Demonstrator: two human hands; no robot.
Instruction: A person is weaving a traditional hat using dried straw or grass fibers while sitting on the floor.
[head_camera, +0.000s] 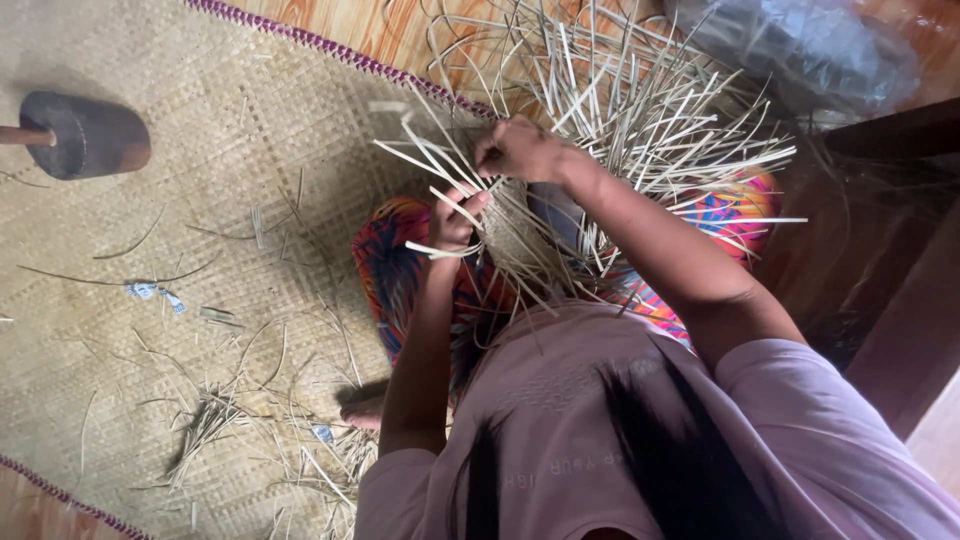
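Note:
A half-woven piece of pale reed strips (512, 238) rests on the lap, and many loose strip ends (640, 110) fan out above it. My left hand (455, 215) pinches a few strips at the left edge of the woven part. My right hand (520, 150) is closed on strips just above it, close to the left hand. Both forearms reach out from a pale pink shirt (590, 420). The legs under the work are covered by a bright multicoloured cloth (395, 265).
A woven straw mat (200, 250) with a purple edge covers the floor. A dark round wooden mallet (88, 135) lies at its far left. Reed scraps (215, 420) and a bare foot (365, 408) are at lower centre. A plastic bag (800, 45) and dark wooden furniture (900, 260) are on the right.

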